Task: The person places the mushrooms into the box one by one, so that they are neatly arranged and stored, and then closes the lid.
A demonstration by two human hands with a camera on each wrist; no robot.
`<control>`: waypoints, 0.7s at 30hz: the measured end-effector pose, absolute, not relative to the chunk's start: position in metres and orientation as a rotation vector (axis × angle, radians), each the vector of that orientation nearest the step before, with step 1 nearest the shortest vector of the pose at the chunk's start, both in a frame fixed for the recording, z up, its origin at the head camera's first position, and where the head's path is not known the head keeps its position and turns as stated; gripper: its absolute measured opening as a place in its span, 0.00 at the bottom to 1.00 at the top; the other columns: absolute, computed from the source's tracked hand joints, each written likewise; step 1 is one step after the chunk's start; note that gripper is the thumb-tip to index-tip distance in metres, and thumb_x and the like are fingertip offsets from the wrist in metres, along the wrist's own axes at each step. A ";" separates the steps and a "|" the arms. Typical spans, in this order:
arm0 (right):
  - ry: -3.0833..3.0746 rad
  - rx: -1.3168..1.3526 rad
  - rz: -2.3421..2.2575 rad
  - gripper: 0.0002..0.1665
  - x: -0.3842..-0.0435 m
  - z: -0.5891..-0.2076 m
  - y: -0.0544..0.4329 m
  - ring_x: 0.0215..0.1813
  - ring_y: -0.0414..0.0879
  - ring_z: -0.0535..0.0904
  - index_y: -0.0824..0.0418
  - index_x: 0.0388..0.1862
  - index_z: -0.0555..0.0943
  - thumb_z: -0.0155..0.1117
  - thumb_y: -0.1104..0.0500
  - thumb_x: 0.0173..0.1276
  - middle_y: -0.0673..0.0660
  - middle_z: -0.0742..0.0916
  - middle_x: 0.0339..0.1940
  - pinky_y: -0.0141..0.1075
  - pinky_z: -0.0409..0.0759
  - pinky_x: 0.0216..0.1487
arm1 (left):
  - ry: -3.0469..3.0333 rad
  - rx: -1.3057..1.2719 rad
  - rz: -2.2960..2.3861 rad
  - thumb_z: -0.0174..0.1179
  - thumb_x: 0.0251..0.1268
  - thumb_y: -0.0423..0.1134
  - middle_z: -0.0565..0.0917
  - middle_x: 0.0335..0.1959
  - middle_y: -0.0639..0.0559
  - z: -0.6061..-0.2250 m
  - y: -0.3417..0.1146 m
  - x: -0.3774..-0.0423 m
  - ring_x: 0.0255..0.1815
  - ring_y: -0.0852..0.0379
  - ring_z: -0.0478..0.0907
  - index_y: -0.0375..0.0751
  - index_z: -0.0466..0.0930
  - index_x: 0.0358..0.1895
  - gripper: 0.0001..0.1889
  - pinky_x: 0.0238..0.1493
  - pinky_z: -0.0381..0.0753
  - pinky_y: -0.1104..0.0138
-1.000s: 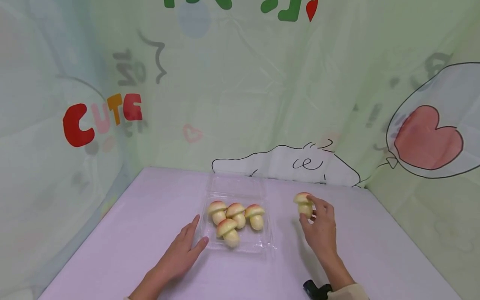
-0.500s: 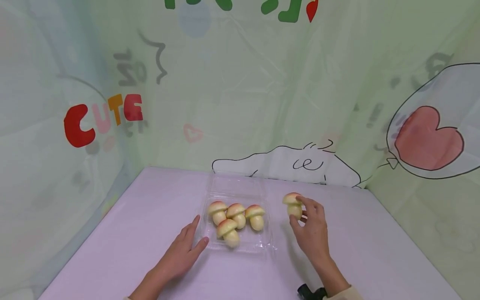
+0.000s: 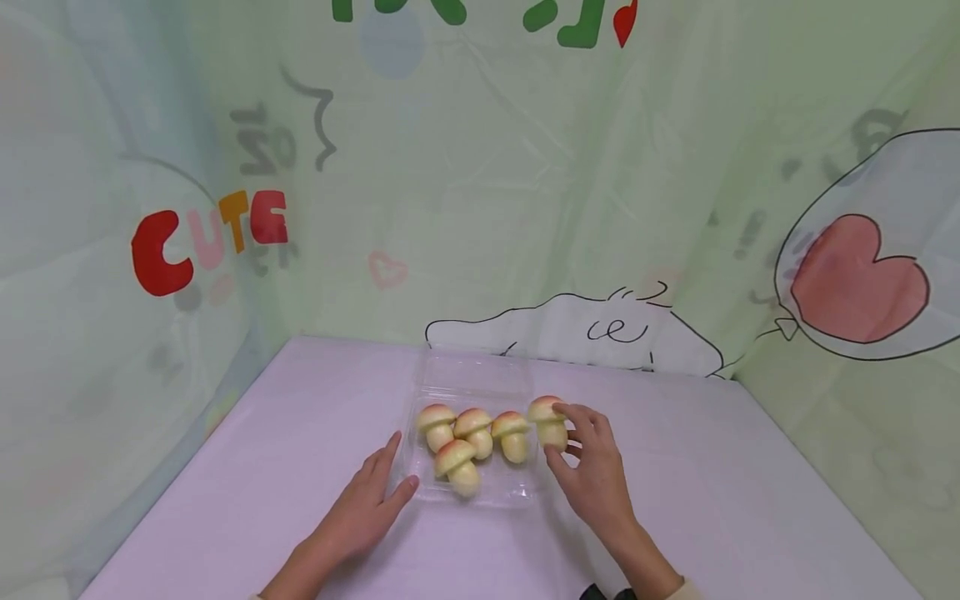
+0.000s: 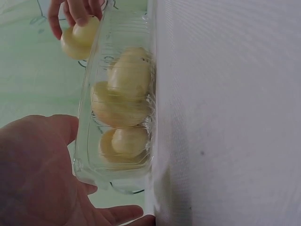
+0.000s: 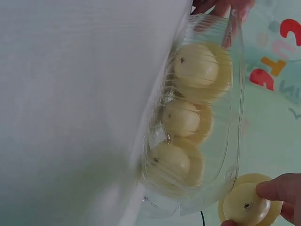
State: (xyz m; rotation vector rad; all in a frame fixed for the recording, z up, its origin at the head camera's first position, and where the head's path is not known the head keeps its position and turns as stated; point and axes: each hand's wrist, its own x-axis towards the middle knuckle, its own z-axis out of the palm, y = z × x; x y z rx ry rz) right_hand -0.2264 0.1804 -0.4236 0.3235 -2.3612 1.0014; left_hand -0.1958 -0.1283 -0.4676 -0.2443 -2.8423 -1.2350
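My right hand (image 3: 594, 473) pinches a toy mushroom (image 3: 550, 423), cream with a reddish cap top, between thumb and fingers, over the right edge of a clear plastic box (image 3: 498, 492). In the right wrist view this held mushroom (image 5: 247, 205) shows its stem end, beside the box wall. Several like mushrooms (image 3: 462, 477) lie in the box, three in a row and one in front. My left hand (image 3: 363, 504) rests at the box's left side, fingers extended, thumb near the front left corner. The left wrist view shows that hand (image 4: 42, 169) beside the box wall (image 4: 84, 141).
The box's clear lid (image 3: 474, 371) lies folded back behind it. A pale lilac tabletop (image 3: 697, 483) carries everything. Printed light green curtains (image 3: 480, 192) enclose the table at the back and both sides. A black item (image 3: 606, 593) shows at the right wrist.
My right hand has carried the held mushroom leftward and slightly down, from beside the box to its right edge. The left hand and the mushrooms in the box have stayed put.
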 end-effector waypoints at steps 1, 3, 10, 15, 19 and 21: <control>-2.369 0.342 1.012 0.34 -0.226 -0.424 0.179 0.48 0.57 0.86 0.59 0.65 0.79 0.73 0.74 0.59 0.66 0.77 0.61 0.46 0.89 0.47 | -2.841 -0.246 -1.234 0.53 0.79 0.58 0.63 0.78 0.31 -0.468 -0.128 -0.196 0.78 0.30 0.62 0.47 0.51 0.85 0.40 0.73 0.63 0.34; -2.396 0.374 1.019 0.34 -0.226 -0.424 0.175 0.49 0.57 0.86 0.58 0.65 0.78 0.74 0.74 0.59 0.65 0.76 0.62 0.44 0.89 0.47 | -2.836 -0.250 -1.231 0.53 0.79 0.58 0.63 0.78 0.31 -0.468 -0.128 -0.196 0.78 0.30 0.63 0.46 0.51 0.85 0.40 0.73 0.63 0.34; -2.446 0.481 1.037 0.32 -0.223 -0.427 0.164 0.48 0.54 0.86 0.58 0.62 0.81 0.75 0.73 0.59 0.65 0.78 0.62 0.40 0.89 0.46 | -2.826 -0.260 -1.230 0.53 0.79 0.57 0.64 0.78 0.30 -0.470 -0.127 -0.197 0.78 0.29 0.63 0.45 0.51 0.84 0.39 0.73 0.63 0.35; -2.476 0.547 1.007 0.32 -0.220 -0.427 0.160 0.45 0.51 0.86 0.56 0.61 0.81 0.74 0.73 0.58 0.62 0.79 0.60 0.39 0.89 0.45 | -2.825 -0.265 -1.225 0.53 0.79 0.57 0.64 0.78 0.30 -0.470 -0.128 -0.197 0.78 0.29 0.63 0.45 0.51 0.84 0.40 0.73 0.63 0.35; -2.515 0.605 0.993 0.32 -0.220 -0.427 0.158 0.43 0.50 0.86 0.55 0.60 0.81 0.74 0.74 0.57 0.60 0.80 0.58 0.41 0.89 0.45 | -2.823 -0.261 -1.222 0.53 0.79 0.57 0.64 0.77 0.30 -0.468 -0.128 -0.197 0.77 0.29 0.63 0.44 0.52 0.84 0.39 0.73 0.64 0.35; -2.533 0.628 0.971 0.33 -0.220 -0.426 0.157 0.43 0.50 0.86 0.55 0.61 0.81 0.75 0.74 0.57 0.60 0.80 0.58 0.42 0.89 0.44 | -2.822 -0.258 -1.226 0.54 0.79 0.57 0.64 0.77 0.30 -0.468 -0.128 -0.197 0.77 0.29 0.63 0.44 0.52 0.84 0.39 0.73 0.64 0.35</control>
